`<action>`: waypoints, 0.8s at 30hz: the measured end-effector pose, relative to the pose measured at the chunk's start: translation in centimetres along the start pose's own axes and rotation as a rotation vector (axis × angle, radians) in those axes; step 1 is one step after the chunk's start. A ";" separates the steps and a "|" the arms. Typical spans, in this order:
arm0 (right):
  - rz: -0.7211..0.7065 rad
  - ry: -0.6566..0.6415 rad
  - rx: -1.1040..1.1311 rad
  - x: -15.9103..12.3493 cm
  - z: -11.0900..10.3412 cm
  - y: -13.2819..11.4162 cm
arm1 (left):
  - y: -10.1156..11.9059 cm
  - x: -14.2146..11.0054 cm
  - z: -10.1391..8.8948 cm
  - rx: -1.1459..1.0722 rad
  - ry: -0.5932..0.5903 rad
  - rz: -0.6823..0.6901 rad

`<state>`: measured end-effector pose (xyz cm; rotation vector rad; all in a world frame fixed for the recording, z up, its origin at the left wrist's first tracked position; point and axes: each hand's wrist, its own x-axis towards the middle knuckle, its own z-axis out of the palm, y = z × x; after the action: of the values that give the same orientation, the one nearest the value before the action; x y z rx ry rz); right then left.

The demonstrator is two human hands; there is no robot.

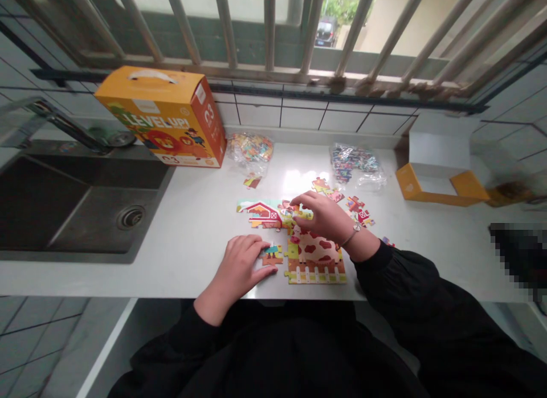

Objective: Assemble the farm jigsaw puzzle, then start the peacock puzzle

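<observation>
Cardboard-looking, probably light and stiff, a small puzzle section (273,258) lies on the desk (196,227), the left hand (240,264) at its left side with fingers spread; it is best slid by its edges, and shows teal above brown. Rightward, the joined cow section (318,255) may part at its seams, so flat support suits; dark red patches mark the animal. Over its top hangs the right hand (319,211); whether those fingers pinch anything cannot be told.

Puzzle cow (318,251): pale pink with dark red patches. Fence (317,274): white. Puzzle barn (261,212): red, trimmed in white. Carton (171,124): orange, with pale lettering. Small box (421,193): orange outside, white inside. Countertop (196,215): white. Sink (98,207): dark grey. Wall tiles (258,117): white, black-lined. Sleeves (410,295): black.
</observation>
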<state>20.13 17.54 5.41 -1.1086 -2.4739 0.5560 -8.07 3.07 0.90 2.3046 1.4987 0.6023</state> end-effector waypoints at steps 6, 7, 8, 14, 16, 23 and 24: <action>0.084 0.016 0.029 -3.9 2.0 -2.0 | 0.0 0.3 -0.1 0.011 -0.008 0.023; 0.093 0.029 0.036 -4.4 2.2 -2.3 | 0.1 0.3 0.0 0.011 -0.007 0.026; 0.098 0.042 0.042 -4.8 2.4 -2.5 | 0.1 0.3 0.1 0.010 -0.005 0.028; 0.109 0.084 0.048 -6.9 3.1 -3.3 | 0.0 1.0 0.3 -0.015 -0.006 -0.017; 0.120 0.104 0.049 -7.4 3.4 -3.1 | 0.0 1.3 0.3 -0.041 -0.023 -0.051; 0.138 0.129 0.088 -8.0 3.7 -2.5 | 0.1 1.6 0.6 -0.053 -0.024 -0.044; 0.135 0.131 0.094 -8.0 3.7 -2.5 | 0.2 1.5 0.7 -0.041 -0.022 -0.038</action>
<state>21.77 9.10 2.08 -1.2397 -2.2506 0.6117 -7.07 4.38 0.66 2.2391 1.5028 0.5907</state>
